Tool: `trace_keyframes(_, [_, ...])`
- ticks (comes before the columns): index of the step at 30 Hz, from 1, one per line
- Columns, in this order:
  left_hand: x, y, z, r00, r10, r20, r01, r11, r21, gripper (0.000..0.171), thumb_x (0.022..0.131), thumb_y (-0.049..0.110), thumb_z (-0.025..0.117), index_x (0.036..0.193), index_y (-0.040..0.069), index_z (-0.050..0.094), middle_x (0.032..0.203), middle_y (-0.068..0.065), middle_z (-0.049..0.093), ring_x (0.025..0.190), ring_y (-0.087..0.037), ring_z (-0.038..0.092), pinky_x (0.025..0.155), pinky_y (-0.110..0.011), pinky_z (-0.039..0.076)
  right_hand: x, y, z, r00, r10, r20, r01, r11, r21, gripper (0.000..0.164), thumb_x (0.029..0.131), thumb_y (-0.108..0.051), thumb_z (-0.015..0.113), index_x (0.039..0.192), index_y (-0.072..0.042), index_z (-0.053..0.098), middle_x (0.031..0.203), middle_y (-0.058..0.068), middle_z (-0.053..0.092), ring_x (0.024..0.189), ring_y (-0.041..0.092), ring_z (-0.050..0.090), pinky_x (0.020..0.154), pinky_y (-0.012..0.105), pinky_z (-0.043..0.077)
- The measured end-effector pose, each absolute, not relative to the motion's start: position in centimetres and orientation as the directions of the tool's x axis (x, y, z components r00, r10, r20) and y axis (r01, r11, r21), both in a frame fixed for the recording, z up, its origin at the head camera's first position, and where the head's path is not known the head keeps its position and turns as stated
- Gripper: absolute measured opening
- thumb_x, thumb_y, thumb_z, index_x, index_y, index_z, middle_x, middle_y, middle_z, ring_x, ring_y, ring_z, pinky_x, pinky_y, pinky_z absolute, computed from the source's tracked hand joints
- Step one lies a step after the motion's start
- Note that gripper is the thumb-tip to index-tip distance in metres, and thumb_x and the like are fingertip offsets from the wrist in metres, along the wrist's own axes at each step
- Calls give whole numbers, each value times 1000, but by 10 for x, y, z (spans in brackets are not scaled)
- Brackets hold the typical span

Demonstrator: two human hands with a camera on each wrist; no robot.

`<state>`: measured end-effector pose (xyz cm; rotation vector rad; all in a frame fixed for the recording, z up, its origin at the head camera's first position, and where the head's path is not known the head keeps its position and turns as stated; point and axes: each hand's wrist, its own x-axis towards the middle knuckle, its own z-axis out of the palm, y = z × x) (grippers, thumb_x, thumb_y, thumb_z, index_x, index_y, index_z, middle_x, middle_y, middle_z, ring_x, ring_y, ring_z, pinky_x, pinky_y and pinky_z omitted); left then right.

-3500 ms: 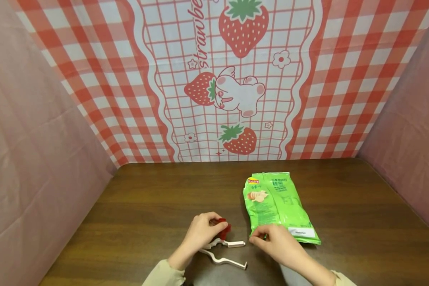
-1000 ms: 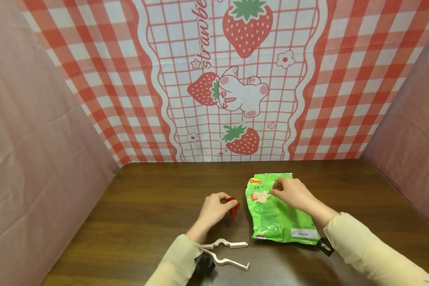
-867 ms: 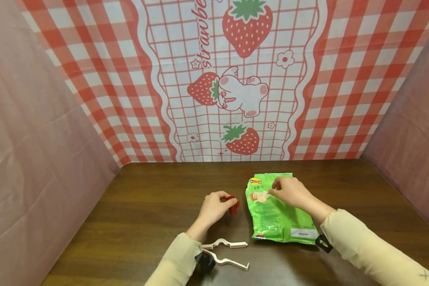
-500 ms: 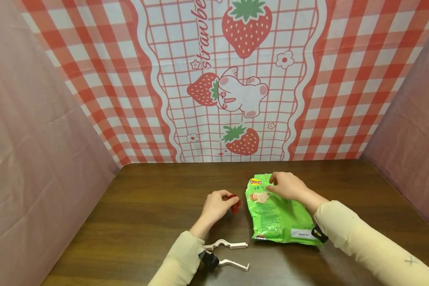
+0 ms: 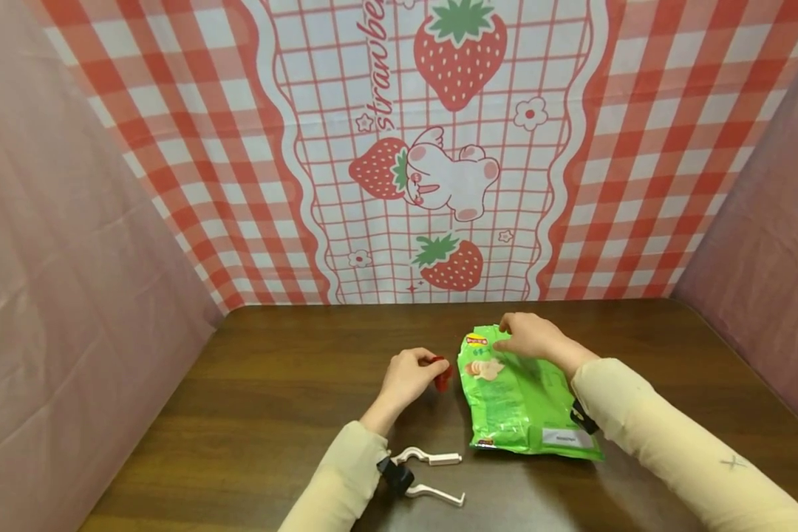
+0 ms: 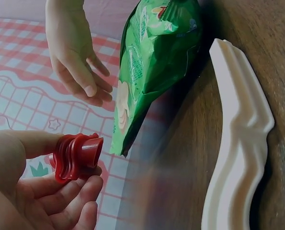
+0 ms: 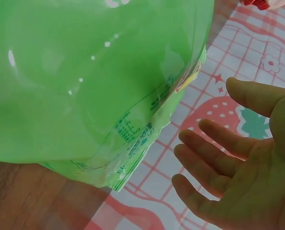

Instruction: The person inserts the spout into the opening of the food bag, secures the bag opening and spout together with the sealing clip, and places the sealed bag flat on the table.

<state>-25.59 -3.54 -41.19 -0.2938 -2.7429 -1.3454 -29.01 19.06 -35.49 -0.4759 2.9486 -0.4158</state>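
Observation:
My left hand [image 5: 404, 378] pinches a small red plastic spout [image 6: 80, 155] between thumb and fingers; it has a short round tube and a ridged flange. The spout is held left of a green snack bag [image 5: 515, 406], which lies on the table. Over the bag's far end hovers my right hand [image 5: 535, 336]. In the right wrist view its fingers [image 7: 204, 163] are spread and relaxed, apart from the bag and holding nothing. A white plastic bag clip [image 5: 439, 459] lies with its two arms apart near my left wrist, partly hidden by the wrist camera.
The brown wooden table [image 5: 292, 369] runs back to a red-and-white checked strawberry cloth [image 5: 233, 185]. Pink curtains [image 5: 93, 295] hang at both sides. Black cameras sit on both wrists, the left one [image 5: 397, 476] over the clip.
My right hand has moved from the bag's near edge to above its far end. My left hand has carried the red spout farther away and slightly right. Bag and clip stay nearly in place.

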Motion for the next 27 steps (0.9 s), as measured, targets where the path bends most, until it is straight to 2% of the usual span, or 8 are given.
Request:
trace_keyframes(8, [-256, -33, -415, -981, 145, 126, 187, 566, 803, 23, 77, 32, 67, 81, 10, 70, 69, 1, 67, 65, -10, 58, 60, -25, 44, -302, 195, -358, -945, -300, -127, -249, 917, -310, 52, 85, -30, 60, 120, 7, 50, 117, 26, 54, 105, 41, 52, 83, 50, 43])
trace_keyframes(15, [-256, -31, -415, -983, 159, 92, 162, 511, 844, 23, 78, 30, 67, 82, 7, 69, 68, -3, 68, 61, -17, 65, 60, -25, 46, -308, 199, -363, -932, -307, -192, -233, 914, -332, 58, 87, -30, 58, 128, 8, 42, 128, 29, 45, 115, 45, 44, 89, 53, 39])
trace_keyframes(20, [-257, -28, -413, -982, 161, 97, 165, 499, 851, 24, 78, 29, 68, 83, 6, 69, 71, -5, 68, 61, -20, 65, 59, -25, 47, -312, 199, -365, -923, -321, -214, -240, 912, -333, 63, 86, -31, 60, 130, 9, 40, 131, 32, 40, 118, 47, 39, 92, 55, 37])
trace_keyframes(27, [-257, -23, -413, -981, 168, 93, 165, 493, 854, 23, 78, 29, 67, 82, 6, 69, 66, -4, 67, 63, -24, 65, 57, -24, 44, -316, 200, -369, -902, -331, -279, -238, 917, -319, 69, 87, -35, 57, 135, 8, 32, 138, 35, 26, 125, 50, 26, 97, 59, 29])
